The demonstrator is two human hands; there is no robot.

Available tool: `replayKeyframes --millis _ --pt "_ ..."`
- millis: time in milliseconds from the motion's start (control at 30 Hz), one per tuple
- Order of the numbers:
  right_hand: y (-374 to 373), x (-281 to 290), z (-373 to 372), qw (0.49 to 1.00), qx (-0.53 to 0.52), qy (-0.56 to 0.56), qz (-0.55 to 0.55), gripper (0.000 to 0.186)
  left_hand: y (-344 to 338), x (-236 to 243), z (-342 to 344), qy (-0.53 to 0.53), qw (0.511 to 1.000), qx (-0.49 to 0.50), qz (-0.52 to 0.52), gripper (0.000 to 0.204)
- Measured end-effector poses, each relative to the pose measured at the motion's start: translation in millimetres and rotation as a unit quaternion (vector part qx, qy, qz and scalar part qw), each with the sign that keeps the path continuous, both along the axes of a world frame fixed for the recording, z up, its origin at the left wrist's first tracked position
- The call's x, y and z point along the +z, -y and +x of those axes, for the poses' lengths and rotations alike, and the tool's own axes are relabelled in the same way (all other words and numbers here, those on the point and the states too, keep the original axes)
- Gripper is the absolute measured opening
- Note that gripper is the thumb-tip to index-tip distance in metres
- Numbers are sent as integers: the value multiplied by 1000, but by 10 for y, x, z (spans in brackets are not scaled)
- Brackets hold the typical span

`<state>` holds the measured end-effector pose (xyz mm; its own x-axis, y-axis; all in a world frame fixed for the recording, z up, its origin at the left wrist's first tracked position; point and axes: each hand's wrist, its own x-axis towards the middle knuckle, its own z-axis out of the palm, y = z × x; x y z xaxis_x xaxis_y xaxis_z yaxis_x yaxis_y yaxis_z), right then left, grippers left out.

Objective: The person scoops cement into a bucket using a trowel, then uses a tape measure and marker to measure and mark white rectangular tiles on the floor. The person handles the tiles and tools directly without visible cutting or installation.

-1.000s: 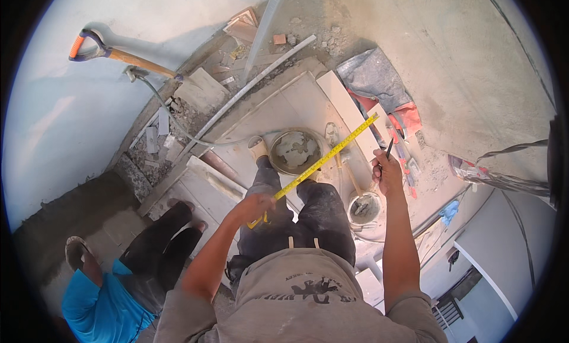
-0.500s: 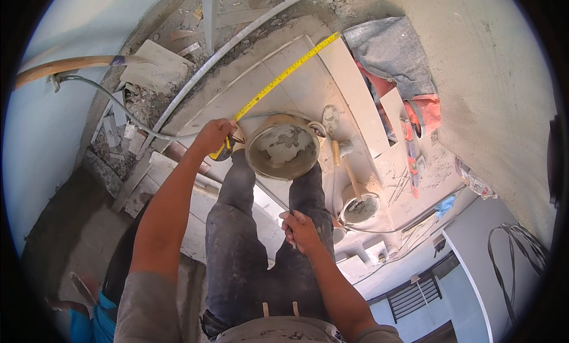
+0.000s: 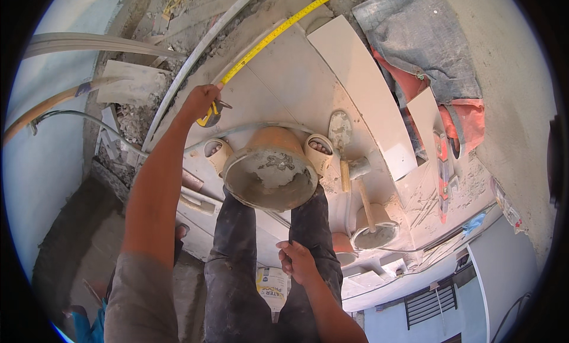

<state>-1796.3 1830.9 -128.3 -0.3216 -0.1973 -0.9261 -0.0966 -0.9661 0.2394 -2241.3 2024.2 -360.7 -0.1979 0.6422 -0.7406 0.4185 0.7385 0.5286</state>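
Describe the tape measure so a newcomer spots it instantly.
Find the large round bucket between the person's feet. Up and left of it, the left hand grips the tape measure, a yellow-and-black case. Its long, bright yellow blade slants toward the upper right, unlike the plain, pale bar to its left.

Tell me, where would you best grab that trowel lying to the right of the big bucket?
By the near end of its wooden handle, probably from above and the person's side. The trowel lies with its mortar-smeared blade pointing away and its handle toward the person. A mallet head sits close on the handle's right, so the near end looks freer for fingers.
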Motion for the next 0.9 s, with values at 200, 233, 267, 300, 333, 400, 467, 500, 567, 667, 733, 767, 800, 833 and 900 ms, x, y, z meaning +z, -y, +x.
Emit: replayKeyframes --millis 200,233,267,300,333,400,467,500,567,667,733,767,800,833,900 --pt "-177 12 -62 999 2 -4 -42 32 -63 -247 -76 -30 998 33 -35 55" --pt "-196 14 -63 998 -1 -1 -57 32 -56 -292 -70 -22 999 43 -23 56" --pt "-217 11 -63 998 -6 -4 -60 32 -56 -327 -80 -11 998 57 -23 56" --pt "-239 11 -60 998 -11 -5 -62 31 -56 -352 -92 -20 998 52 -16 57" --pt "-261 12 -57 998 -16 -6 -64 31 -58 -374 -94 -27 998 52 -21 57" --pt "-304 15 -56 997 -22 -3 -67 31 -61 -395 -100 -40 997 50 -36 58" --pt "-337 22 -62 998 -22 -1 -67 31 -64 -392 -106 -57 996 44 -46 59" --pt "-346 26 -67 998 -20 0 -65 31 -65 -386 -108 -51 996 51 -51 59" --pt "-355 31 -75 998 -20 1 -65 31 -62 -378 -102 -49 996 60 -46 59" --pt "-348 32 -76 997 -30 3 -66 32 -64 -382 -103 -64 996 50 -48 60" --pt "-344 29 -74 997 -38 2 -65 32 -69 -396 -106 -56 995 59 -53 61" --pt "-344 27 -73 997 -42 0 -66 31 -73 -404 -109 -51 996 62 -49 61" --pt "-347 28 -76 997 -45 -2 -67 31 -75 -409 -112 -58 995 60 -51 61" --pt "-351 29 -79 996 -49 -6 -69 31 -76 -413 -118 -64 995 58 -51 61" --pt "-366 33 -89 997 -42 -7 -63 31 -68 -415 -128 -69 995 56 -54 62"
